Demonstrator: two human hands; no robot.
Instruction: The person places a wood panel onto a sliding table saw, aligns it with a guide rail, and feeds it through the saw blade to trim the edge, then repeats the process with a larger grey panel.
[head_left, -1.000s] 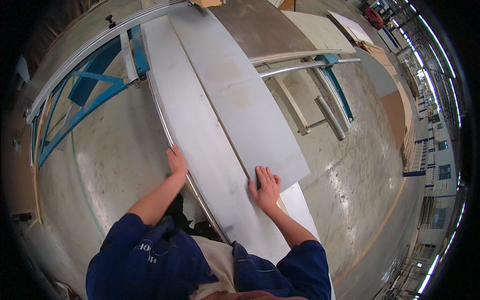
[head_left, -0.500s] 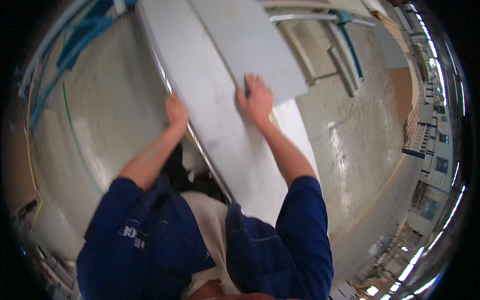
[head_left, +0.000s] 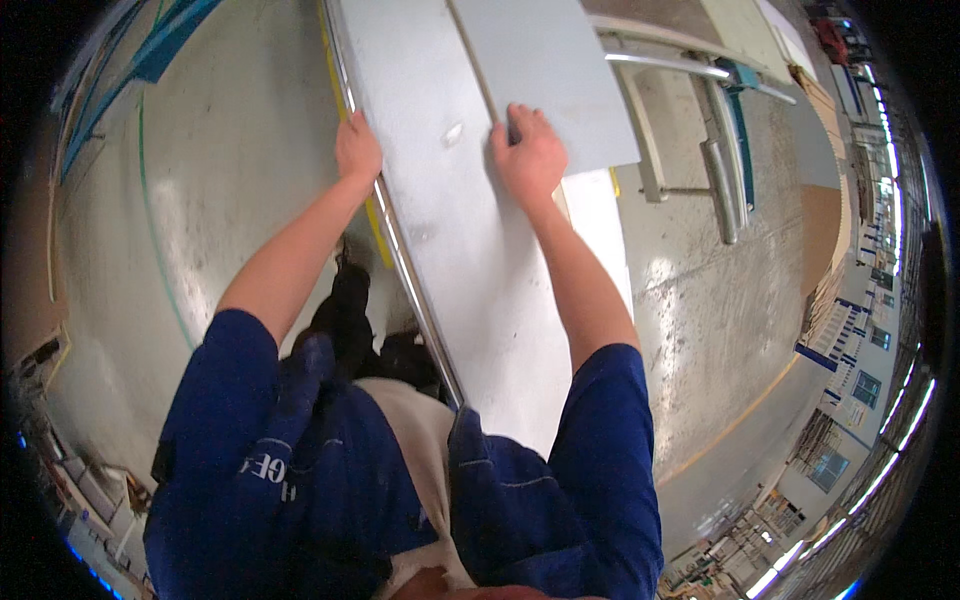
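Observation:
A long white tabletop (head_left: pixel 430 200) runs away in front of me, with a shiny metal rail (head_left: pixel 410 275) along its left side. My left hand (head_left: pixel 358 150) is closed around that rail. On the right of the tabletop lies a flat grey panel (head_left: pixel 560 80), its near corner jutting past the table's right side. My right hand (head_left: pixel 533 160) is at the panel's near left corner, thumb along the long edge and fingers bent over the top. A dark patch shows between thumb and fingers; I cannot tell what it is.
Beyond the table on the right stands a frame with metal bars (head_left: pixel 725 190) and a teal upright (head_left: pixel 742 130). A teal structure (head_left: pixel 165 45) is at the far left. Stacked boards (head_left: pixel 822 240) stand further right. A yellow strip (head_left: pixel 378 235) follows the rail.
Both hands sit higher in the picture, further forward along the table. The whole view has shifted. My right hand remains at the panel's corner and my left on the rail.

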